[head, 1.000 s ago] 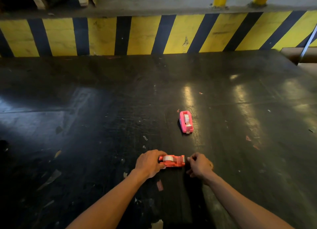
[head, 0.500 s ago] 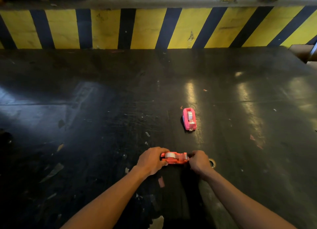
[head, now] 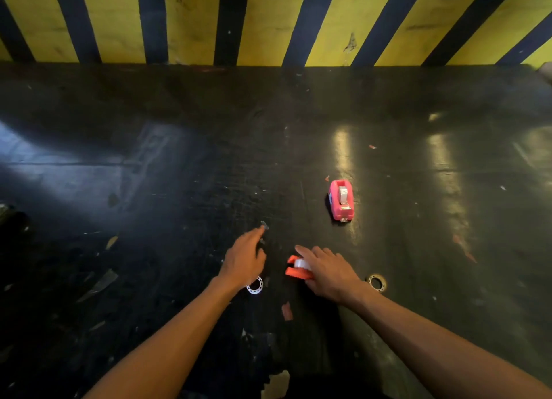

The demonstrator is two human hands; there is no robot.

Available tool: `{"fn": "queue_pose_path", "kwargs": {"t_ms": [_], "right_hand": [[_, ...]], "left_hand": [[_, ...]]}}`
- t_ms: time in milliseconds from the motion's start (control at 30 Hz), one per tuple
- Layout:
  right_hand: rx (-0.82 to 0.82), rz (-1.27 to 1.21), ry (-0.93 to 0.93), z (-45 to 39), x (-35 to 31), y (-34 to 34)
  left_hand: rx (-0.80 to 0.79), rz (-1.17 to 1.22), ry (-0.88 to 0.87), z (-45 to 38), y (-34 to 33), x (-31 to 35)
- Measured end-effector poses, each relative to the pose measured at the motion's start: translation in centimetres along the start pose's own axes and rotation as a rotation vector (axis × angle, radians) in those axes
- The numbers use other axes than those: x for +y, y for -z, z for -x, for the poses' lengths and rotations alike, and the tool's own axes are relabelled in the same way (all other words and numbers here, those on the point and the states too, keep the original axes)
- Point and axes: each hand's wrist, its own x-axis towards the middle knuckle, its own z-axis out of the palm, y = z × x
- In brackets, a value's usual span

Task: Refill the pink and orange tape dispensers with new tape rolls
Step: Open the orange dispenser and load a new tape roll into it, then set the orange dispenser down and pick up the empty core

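Released by the left hand (head: 245,259), now open with fingers spread, the orange dispenser (head: 295,271) is held under the right hand (head: 327,271); the pink dispenser (head: 341,200) stands beyond it, loaded.

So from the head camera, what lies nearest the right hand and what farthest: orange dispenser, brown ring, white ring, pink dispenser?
1. Orange tape dispenser, under the right hand.
2. Brown ring, just right.
3. White ring, left, by the left wrist.
4. Pink tape dispenser, farther ahead.

Left hand (head: 245,261) loosely spread; right hand (head: 327,271) palm-down, fingers extended.
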Motion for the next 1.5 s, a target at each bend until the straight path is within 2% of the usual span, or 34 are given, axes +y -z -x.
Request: {"fn": "queue_pose_path", "kwargs": {"t_ms": [100,333,467,600,700,867,1067,1167,1233,1333,1400,1500], "right_hand": [[0.044,-0.131,-0.073,-1.8,-0.2,1.1],[0.316,-0.407,-0.273,-8.3,1.1,5.0],[0.398,-0.413,-0.361,-11.0,1.1,6.4],[0.390,-0.346,-0.432,-12.3,1.1,6.5],[0.363,-0.306,-0.433,-12.8,1.3,6.2],[0.288,-0.405,-0.349,-11.4,1.3,6.5],[0.416,-0.336,-0.235,-4.4,2.0,4.6],[0.222,-0.166,-0.338,-0.9,4.3,3.5],[0.024,-0.013,-0.434,0.9,5.7,3.2],[-0.204,0.038,-0.517,2.9,6.9,3.2],[-0.261,0.035,-0.508,3.7,7.1,2.9],[-0.225,0.004,-0.427,3.6,6.6,2.3]], "left_hand": [[0.050,-0.102,0.090,-1.1,-0.1,-1.6],[0.013,-0.209,0.078,-1.9,-1.8,-2.5],[-0.008,-0.232,0.073,-1.9,-1.9,-2.8],[-0.036,-0.222,0.069,-1.9,-1.8,-2.8],[-0.053,-0.208,0.072,-2.0,-1.6,-2.8],[-0.104,-0.148,0.047,-1.9,-1.1,-3.0],[-0.238,-0.042,-0.010,-0.8,1.4,-2.4],[-0.369,-0.125,-0.056,0.8,2.6,-2.0],[-0.450,-0.316,-0.115,1.8,2.8,-1.6],[-0.495,-0.426,-0.161,2.5,2.4,-1.1],[-0.487,-0.365,-0.154,2.5,2.1,-0.8],[-0.484,-0.325,-0.158,2.0,1.9,-0.6]]}}
